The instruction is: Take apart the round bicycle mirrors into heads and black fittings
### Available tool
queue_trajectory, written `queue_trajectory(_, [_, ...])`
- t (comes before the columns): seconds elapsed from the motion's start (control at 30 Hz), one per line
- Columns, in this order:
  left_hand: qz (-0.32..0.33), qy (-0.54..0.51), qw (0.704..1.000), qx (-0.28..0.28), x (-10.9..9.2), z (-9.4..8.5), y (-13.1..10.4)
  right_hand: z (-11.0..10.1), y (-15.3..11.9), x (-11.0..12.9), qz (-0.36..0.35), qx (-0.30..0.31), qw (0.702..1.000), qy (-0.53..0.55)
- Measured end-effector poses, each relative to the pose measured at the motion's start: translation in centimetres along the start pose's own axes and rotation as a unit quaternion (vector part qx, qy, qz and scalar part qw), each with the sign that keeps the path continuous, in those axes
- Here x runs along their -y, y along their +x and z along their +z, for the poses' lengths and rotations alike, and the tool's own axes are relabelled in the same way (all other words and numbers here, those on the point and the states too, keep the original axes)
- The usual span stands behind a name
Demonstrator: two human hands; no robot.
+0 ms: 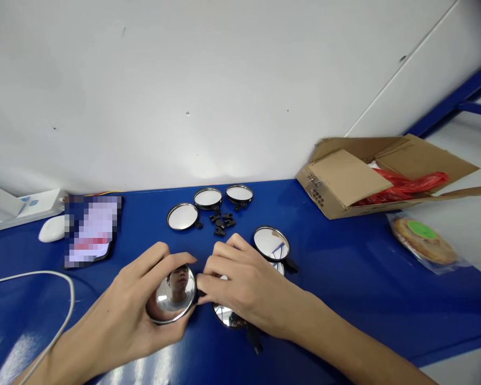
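My left hand [134, 299] grips a small round convex mirror [173, 299] by its rim, thumb below and fingers above, glass facing up. At the mirror's right edge, my right hand [240, 275] pinches a black mount piece [201, 294], mostly hidden by the fingers. Under and beside the right hand lie more round mirrors: one with a black clip [271, 243], one partly covered below it [279, 268], and one nearer me [228, 316]. Three round mirrors [183, 216] [207, 198] [239, 194] rest farther back, near several loose small black clips [221, 222].
On the blue table [344, 299], an open cardboard box [344, 176] with a red plastic bag [409, 184] stands at back right. Nearby lies a wrapped round pastry [425, 240]. A phone [94, 230], white case [53, 229], power strip [36, 208] and white cable [71, 299] are at left.
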State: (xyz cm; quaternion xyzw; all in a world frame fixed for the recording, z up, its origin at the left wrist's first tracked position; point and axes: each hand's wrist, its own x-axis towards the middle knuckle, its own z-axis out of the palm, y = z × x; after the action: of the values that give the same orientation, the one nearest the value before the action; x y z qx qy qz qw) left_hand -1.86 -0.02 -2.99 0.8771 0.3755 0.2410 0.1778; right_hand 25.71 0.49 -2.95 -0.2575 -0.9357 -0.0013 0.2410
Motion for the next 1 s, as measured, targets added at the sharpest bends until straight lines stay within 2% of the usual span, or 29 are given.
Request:
queue_trajectory(0.13, [0.029, -0.008, 0.998, 0.059, 0.2, -1.0, 0.1, -0.2, -0.2, 0.1, -0.022, 0.035, 0.998, 0.051])
queue_trajectory(0.23, [0.051, -0.005, 0.995, 0.082, 0.6, -1.4, -0.4, -0.4, -0.3, 0.3, -0.027, 0.055, 0.992, 0.106])
queue_trajectory(0.4, [0.055, -0.032, 0.997, 0.05, 2.4, -0.4, -2.5, -1.2, -0.2, 0.1, -0.03, 0.103, 0.974, 0.202])
queue_trajectory(0.47, [0.082, -0.077, 0.991, 0.075, 3.4, 0.1, -3.6, -1.2, -0.1, 0.0, -0.048, 0.11, 0.957, 0.265])
queue_trajectory(0.57, [0.066, -0.156, 0.979, 0.109, 4.8, 0.8, -5.3, -0.9, 0.0, -0.2, -0.069, 0.099, 0.928, 0.353])
queue_trajectory(0.6, [0.048, -0.171, 0.978, 0.108, 5.1, 0.9, -5.8, -0.8, 0.1, -0.3, -0.065, 0.091, 0.92, 0.375])
queue_trajectory(0.73, [-0.024, -0.215, 0.976, 0.03, 5.5, 1.0, -6.3, -1.5, 0.3, -0.9, 0.018, 0.059, 0.904, 0.422])
queue_trajectory(0.8, [-0.03, -0.218, 0.975, 0.004, 5.1, 1.0, -5.7, -1.9, 0.1, -1.4, 0.096, 0.026, 0.921, 0.376])
queue_trajectory(0.83, [-0.033, -0.213, 0.976, -0.005, 4.6, 1.1, -5.2, -1.9, -0.1, -1.7, 0.139, -0.001, 0.937, 0.319])
queue_trajectory(0.9, [-0.057, -0.202, 0.977, -0.015, 3.6, 1.2, -3.9, -1.6, -0.5, -2.3, 0.216, -0.053, 0.965, 0.142])
queue_trajectory(0.93, [-0.087, -0.201, 0.975, -0.02, 3.0, 1.2, -3.2, -1.2, -0.7, -2.6, 0.239, -0.058, 0.967, 0.066])
queue_trajectory(1.0, [-0.125, -0.179, 0.975, -0.023, 2.1, 1.1, -2.0, -0.5, -1.1, -3.1, 0.27, -0.052, 0.961, 0.003])
